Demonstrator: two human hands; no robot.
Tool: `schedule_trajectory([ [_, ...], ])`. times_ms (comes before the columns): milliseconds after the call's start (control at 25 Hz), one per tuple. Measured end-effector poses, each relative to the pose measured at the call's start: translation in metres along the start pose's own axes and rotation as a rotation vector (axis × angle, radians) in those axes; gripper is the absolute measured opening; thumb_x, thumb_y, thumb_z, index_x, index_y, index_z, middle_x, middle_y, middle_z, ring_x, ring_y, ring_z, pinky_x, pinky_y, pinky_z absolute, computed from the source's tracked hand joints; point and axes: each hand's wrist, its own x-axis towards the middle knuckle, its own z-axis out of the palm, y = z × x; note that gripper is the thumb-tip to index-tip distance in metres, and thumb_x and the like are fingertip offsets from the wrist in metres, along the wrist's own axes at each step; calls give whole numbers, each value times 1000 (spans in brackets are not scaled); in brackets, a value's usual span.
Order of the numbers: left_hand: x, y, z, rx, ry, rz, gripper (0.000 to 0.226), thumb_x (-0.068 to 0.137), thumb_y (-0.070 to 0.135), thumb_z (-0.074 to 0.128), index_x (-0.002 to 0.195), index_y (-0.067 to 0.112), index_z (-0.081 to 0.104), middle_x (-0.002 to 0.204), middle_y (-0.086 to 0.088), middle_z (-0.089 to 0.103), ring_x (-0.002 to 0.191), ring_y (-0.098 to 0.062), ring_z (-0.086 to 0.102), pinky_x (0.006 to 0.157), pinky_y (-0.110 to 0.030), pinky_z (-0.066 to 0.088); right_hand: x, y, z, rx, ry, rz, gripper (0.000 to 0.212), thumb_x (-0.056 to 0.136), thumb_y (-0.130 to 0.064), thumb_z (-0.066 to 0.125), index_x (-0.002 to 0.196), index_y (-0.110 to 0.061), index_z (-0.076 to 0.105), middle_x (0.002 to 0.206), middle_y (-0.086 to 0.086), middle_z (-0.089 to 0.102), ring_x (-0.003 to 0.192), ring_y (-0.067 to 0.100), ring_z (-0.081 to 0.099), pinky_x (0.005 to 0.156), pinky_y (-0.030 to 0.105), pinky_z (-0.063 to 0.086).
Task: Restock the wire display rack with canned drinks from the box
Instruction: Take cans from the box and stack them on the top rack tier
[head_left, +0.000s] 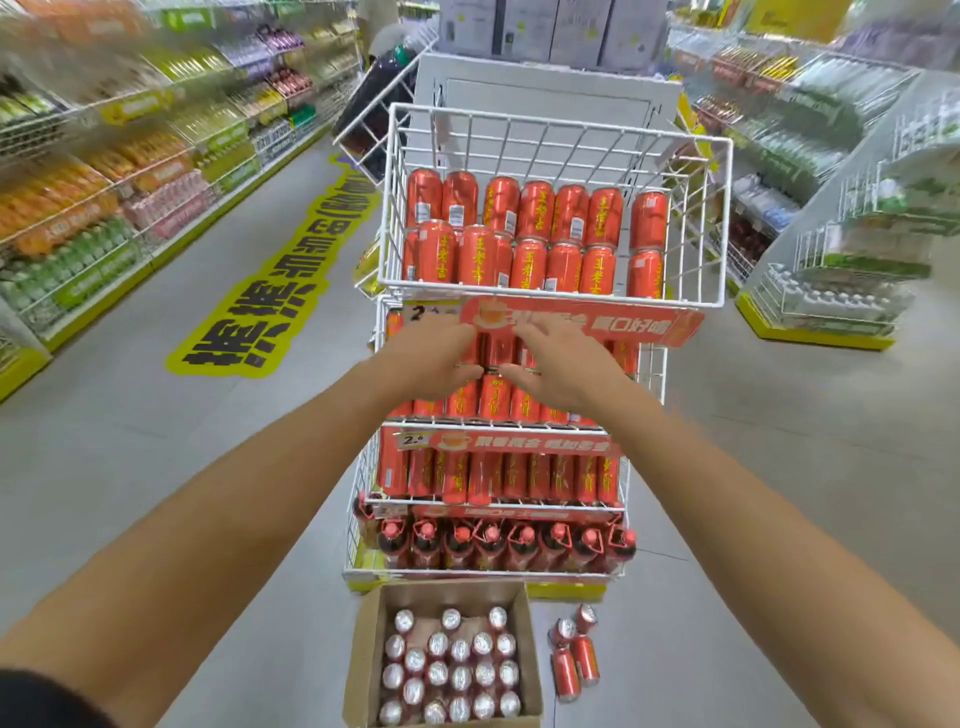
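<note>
- White wire display rack (691, 171) – stands mid-aisle on a grey floor (779, 467), four tiers in view.
- Top tier: red cans (535, 244) upright in two rows, with a gap before the right-most pair.
- Red sign strip (623, 325) runs along the front edge beneath the top tier.
- Second tier: second-tier cans (493, 400), partly hidden by both hands.
- Left hand (431, 353): at the second tier, back of the hand to the camera, thumb pointing inward; fingers hidden and blurred, so the grip cannot be told.
- Right hand (561, 364): just beside the left, fingers (540, 330) spread and fairly straight, reaching to the sign strip's lower edge; nothing visibly clasped.
- Third tier: third-tier cans (498, 478) in a full row.
- Bottom tier: dark bottles (493, 545) with red caps.
- Cardboard box (363, 649) – open, on the floor in front of the rack, holding boxed cans (460, 660) upright, silver tops showing.
- Four loose cans (574, 660) on the floor just right of the box.
- Stocked store shelves (104, 182) line both sides, blurred.
</note>
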Motion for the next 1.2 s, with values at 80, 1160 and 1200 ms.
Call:
schedule_trajectory([
  [80, -11, -5, 34, -39, -71, -52, 40, 91, 52, 57, 96, 12, 57, 97, -8, 62, 95, -32, 60, 80, -49, 52, -6, -6, 36, 38, -54, 11, 69, 100, -59, 48, 153, -15, 43, 150, 13, 47, 138, 36, 44, 105, 52, 47],
  [1160, -153, -107, 903, -225, -500, -567, 41, 97, 44, 53, 116, 8, 60, 123, -17, 62, 117, -40, 55, 93, -46, 51, -102, 17, 916, 226, -617, 180, 54, 99, -54, 50, 134, -12, 53, 132, 14, 57, 127, 35, 51, 99, 44, 46],
  [1200, -149, -112, 917, -224, -492, -587, 42, 96, 44, 56, 117, 8, 59, 124, -17, 61, 117, -39, 54, 94, -45, 50, -97, 19, 932, 214, -601, 179, 54, 100, -54, 49, 133, -12, 53, 132, 14, 57, 127, 36, 50, 99, 45, 46],
])
